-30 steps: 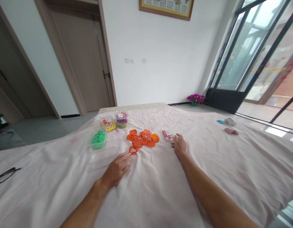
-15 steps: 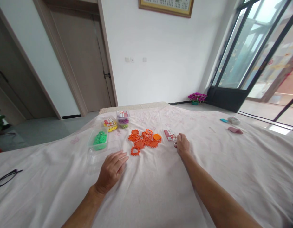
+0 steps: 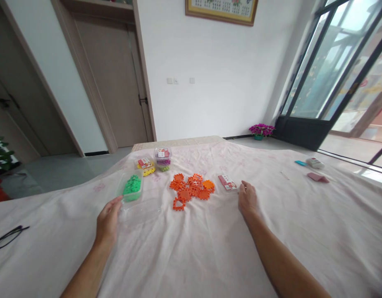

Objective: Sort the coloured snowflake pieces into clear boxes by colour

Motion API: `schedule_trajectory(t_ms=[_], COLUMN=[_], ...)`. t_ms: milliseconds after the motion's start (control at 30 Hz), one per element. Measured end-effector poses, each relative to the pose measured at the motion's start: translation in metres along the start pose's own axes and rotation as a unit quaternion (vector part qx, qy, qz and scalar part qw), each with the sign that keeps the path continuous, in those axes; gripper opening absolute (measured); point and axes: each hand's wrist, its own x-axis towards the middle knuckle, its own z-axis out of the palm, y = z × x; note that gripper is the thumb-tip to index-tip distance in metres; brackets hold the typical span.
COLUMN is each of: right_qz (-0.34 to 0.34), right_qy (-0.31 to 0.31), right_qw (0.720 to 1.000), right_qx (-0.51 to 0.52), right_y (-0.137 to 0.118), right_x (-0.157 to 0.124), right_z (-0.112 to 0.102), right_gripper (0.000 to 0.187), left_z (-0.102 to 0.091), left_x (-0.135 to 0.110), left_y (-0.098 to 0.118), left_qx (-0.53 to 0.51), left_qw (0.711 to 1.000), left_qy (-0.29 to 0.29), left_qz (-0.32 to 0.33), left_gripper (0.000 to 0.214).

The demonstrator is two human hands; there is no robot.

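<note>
— Since the draped counter carries everything, start there. Hands?
— Left hand at the near left corner of the open box; fingers bent, grip cannot be told. Right hand just beside the labelled lid; fingers curled, contact or hold cannot be told.
— State of the work?
— Judged partway, from the layout. Orange pieces: out of any box, loose, heaped mid-counter between the hands. Green pieces: inside the open box, left of the heap.
— Remaining?
— All the orange in view is unboxed; the labelled lid lies flat, right of the heap. Purple box and yellow box, behind the green, appear lidded.
— Anything in the way?
— Clear tray, between left hand and heap; transparent, easily overlooked. Glasses at far left, pink cloth, white packet and blue item at far right: all well apart from the hands, none obstructing. Blue item too small to identify.
</note>
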Motion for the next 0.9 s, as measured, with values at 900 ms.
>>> schedule_trajectory(t_ms=[900], right_qz=[-0.48], right_qy=[-0.333], right_qw=[0.81], right_qx=[-0.049], right_y=[-0.172], right_x=[-0.041], right_z=[0.052], right_gripper=[0.042], left_z=[0.059], left_x=[0.005], left_y=[-0.01], left_qx=[-0.102], left_qw=[0.932], left_qy=[-0.333], left_qz=[-0.1], left_gripper=[0.039])
